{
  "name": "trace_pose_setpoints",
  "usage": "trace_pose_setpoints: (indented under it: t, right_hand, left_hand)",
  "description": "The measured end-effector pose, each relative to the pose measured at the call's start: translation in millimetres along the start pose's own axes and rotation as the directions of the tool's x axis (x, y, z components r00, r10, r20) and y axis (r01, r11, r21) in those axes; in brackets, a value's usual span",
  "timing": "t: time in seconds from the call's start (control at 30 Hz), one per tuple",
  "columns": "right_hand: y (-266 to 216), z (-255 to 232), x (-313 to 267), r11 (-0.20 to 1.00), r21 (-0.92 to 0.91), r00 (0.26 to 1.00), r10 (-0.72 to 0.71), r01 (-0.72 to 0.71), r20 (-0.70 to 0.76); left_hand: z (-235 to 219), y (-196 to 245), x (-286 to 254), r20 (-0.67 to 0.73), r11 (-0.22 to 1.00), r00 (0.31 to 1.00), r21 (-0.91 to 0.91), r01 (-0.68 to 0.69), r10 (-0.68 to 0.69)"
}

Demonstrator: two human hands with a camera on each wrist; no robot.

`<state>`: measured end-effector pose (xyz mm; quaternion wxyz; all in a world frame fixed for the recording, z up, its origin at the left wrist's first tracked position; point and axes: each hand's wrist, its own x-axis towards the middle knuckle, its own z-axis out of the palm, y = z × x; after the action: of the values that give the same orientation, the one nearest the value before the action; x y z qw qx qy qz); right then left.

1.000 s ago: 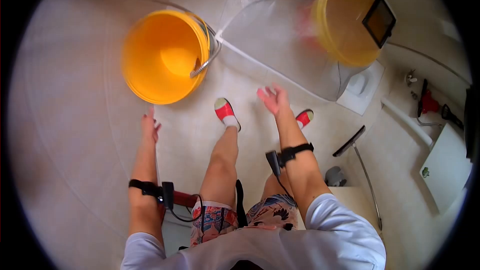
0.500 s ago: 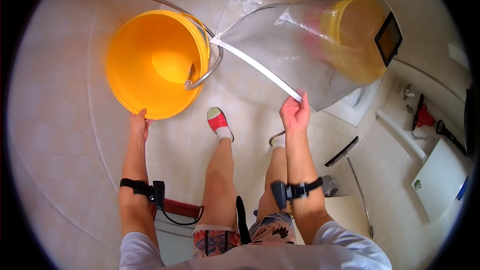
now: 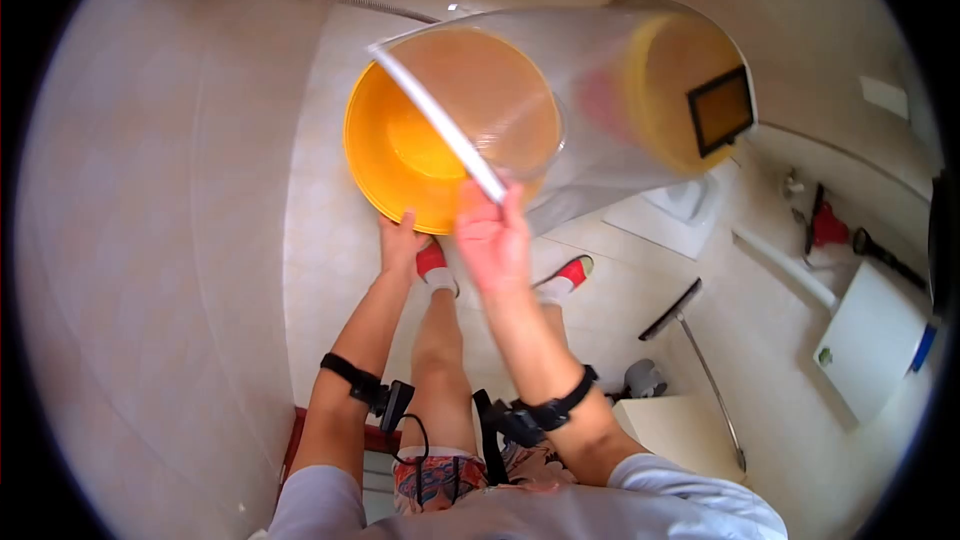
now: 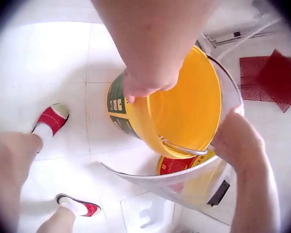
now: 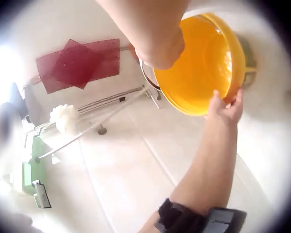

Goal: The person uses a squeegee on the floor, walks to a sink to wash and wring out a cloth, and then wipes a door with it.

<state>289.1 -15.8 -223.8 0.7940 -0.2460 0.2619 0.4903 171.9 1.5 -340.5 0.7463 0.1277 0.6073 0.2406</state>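
My left hand [image 3: 398,243] grips the near rim of a large yellow bucket [image 3: 375,155], fingers and thumb over its edge. A green label [image 4: 117,104] shows on its outside in the left wrist view. With my right hand [image 3: 495,245] I hold the white edge strip [image 3: 430,110] of a large clear plastic bag [image 3: 580,180]. That edge crosses over the bucket's mouth, and film covers the bucket's right part. At the bag's far end a second yellow bucket [image 3: 690,90] shows through the film. A ribbed metal hose [image 4: 182,146] hangs over the first bucket's rim.
On the right are a squeegee [image 3: 672,310] with a long handle, a white pipe [image 3: 785,265] and a white panel [image 3: 872,340]. A squat toilet [image 3: 665,215] lies beyond the bag. My feet wear red slippers [image 3: 572,272]. Dark red mesh [image 4: 276,77] shows in the left wrist view.
My left hand took the bucket's rim and brought the bucket right. My right hand grasped the bag's white edge and drew it left over the bucket's mouth.
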Motion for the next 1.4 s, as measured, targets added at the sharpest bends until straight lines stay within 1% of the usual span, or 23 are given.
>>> trace_pose_setpoints:
  t: [0.07, 0.1, 0.13, 0.17, 0.2, 0.27, 0.33, 0.37, 0.43, 0.47, 0.53, 0.6, 0.67, 0.73, 0.83, 0.9, 0.97, 1.03, 1.1, 1.13, 1.27, 1.37, 1.4]
  right_hand:
    - [17.5, -11.3, 11.2, 0.995, 0.1, 0.992, 0.006, 0.007, -0.127]
    - [20.7, -10.4, 13.3, 0.996, 0.086, 0.986, -0.021, 0.036, -0.166]
    - [23.7, -8.6, 16.6, 0.995, 0.078, 0.979, -0.037, 0.054, -0.201]
    - [23.1, -7.2, 19.1, 0.996, 0.071, 0.979, -0.034, 0.049, -0.201]
    - [23.7, -7.4, 20.6, 0.997, 0.065, 0.979, -0.027, 0.041, -0.203]
    - [26.9, -10.9, 21.8, 0.998, 0.061, 0.974, 0.002, 0.013, -0.227]
    - [27.7, -12.9, 24.3, 0.998, 0.057, 0.984, 0.051, -0.041, -0.173]
    - [27.0, -14.6, 23.8, 0.996, 0.056, 0.986, 0.072, -0.064, -0.147]
    - [15.2, -12.3, 7.9, 0.969, -0.167, 0.98, 0.168, -0.185, -0.108]
    - [6.2, -11.5, -5.3, 0.932, -0.275, 0.971, 0.219, -0.238, -0.099]
    - [-18.8, -38.9, -27.1, 0.854, -0.46, 0.968, 0.179, -0.243, -0.178]
    - [-44.9, -74.3, -40.9, 0.889, -0.438, 0.909, -0.067, -0.133, -0.412]
    - [-66.1, -138.6, -38.4, 0.955, -0.295, 0.849, -0.132, -0.029, -0.511]
    - [-82.4, -146.6, -35.6, 0.937, -0.342, 0.773, -0.17, -0.064, -0.611]
    - [-99.5, -153.8, -10.5, 0.931, -0.354, 0.756, -0.169, -0.089, -0.632]
    - [-108.9, -146.4, 0.5, 0.909, -0.395, 0.795, -0.142, -0.131, -0.59]
    - [-104.9, -148.2, 1.7, 0.877, -0.451, 0.813, -0.137, -0.166, -0.566]
    - [-100.4, -152.6, 5.2, 0.829, -0.528, 0.828, -0.158, -0.185, -0.537]
    - [-95.6, -156.2, 2.8, 0.779, -0.582, 0.806, -0.179, -0.234, -0.564]
    - [-92.4, -160.3, -1.8, 0.752, -0.606, 0.794, -0.192, -0.259, -0.577]
    - [-97.1, -171.7, -24.1, 0.749, -0.629, 0.81, -0.228, -0.208, -0.54]
    - [-118.5, -165.8, -41.3, 0.74, -0.652, 0.807, -0.278, -0.166, -0.521]
    - [-126.3, -163.7, -46.1, 0.745, -0.647, 0.8, -0.286, -0.16, -0.527]
  left_hand:
    - [31.3, 38.8, -34.6, -0.254, 0.949, 0.964, 0.277, 0.15, -0.078]
    - [22.2, 29.5, -29.4, -0.258, 0.893, 0.941, 0.441, -0.087, 0.219]
    - [20.1, 34.3, -28.6, -0.213, 0.749, 0.835, 0.588, -0.305, 0.508]
    - [20.7, 38.4, -25.3, -0.108, 0.829, 0.906, 0.458, -0.32, 0.409]
    - [30.3, 64.7, -36.2, 0.012, 0.897, 0.949, 0.325, -0.3, 0.314]
    - [47.9, 90.1, -45.4, 0.206, 0.975, 0.969, 0.145, -0.166, 0.135]
    - [74.8, 102.4, -35.4, 0.342, 0.998, 0.939, 0.065, 0.014, -0.035]
    - [80.6, 105.3, -28.8, 0.336, 0.988, 0.942, 0.146, -0.044, -0.008]
    - [90.4, 110.5, -18.2, 0.337, 0.941, 0.941, 0.305, -0.15, 0.041]
    - [95.5, 115.2, -18.0, 0.263, 0.915, 0.96, 0.354, -0.191, 0.099]
    - [96.6, 120.6, -12.7, 0.213, 0.913, 0.969, 0.357, -0.199, 0.128]
    - [89.7, 128.0, -0.5, 0.176, 0.908, 0.973, 0.367, -0.203, 0.147]
    - [82.9, 134.4, 11.7, 0.171, 0.882, 0.973, 0.42, -0.215, 0.155]
    - [74.4, 139.0, 16.9, 0.15, 0.862, 0.974, 0.455, -0.222, 0.172]
    - [64.8, 152.0, 36.2, 0.153, 0.841, 0.967, 0.478, -0.253, 0.203]
    - [68.4, 169.0, 52.5, 0.208, 0.825, 0.949, 0.472, -0.311, 0.239]
    - [77.3, 182.8, 62.6, 0.166, 0.778, 0.94, 0.529, -0.34, 0.298]
    - [82.0, 187.2, 85.1, 0.126, 0.73, 0.949, 0.612, -0.304, 0.289]
    - [82.6, 186.1, 113.1, 0.084, 0.66, 0.952, 0.702, -0.267, 0.295]
    - [85.0, 188.1, 122.4, 0.107, 0.634, 0.921, 0.696, -0.338, 0.374]
    - [91.1, 207.9, 156.3, 0.126, 0.581, 0.85, 0.678, -0.45, 0.511]
    - [92.3, 233.9, 194.7, 0.154, 0.36, 0.679, 0.753, -0.551, 0.718]
    - [85.7, 241.6, 217.8, 0.166, 0.339, 0.608, 0.703, -0.626, 0.776]
